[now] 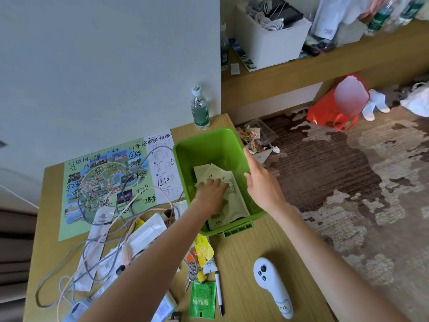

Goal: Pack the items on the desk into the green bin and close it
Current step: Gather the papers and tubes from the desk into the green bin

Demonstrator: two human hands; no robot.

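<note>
Left grip (212,194) presses packets (235,202); cables (126,252) nearby.

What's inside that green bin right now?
Inside the green bin lie flat pale packets, with the left hand resting on them. Anything beneath the packets is covered.

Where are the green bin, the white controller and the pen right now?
green bin (209,145): head view, inner face of its far wall.
white controller (270,283): head view, middle of its body, below the buttons.
pen (218,291): head view, midway along its white barrel.
</note>
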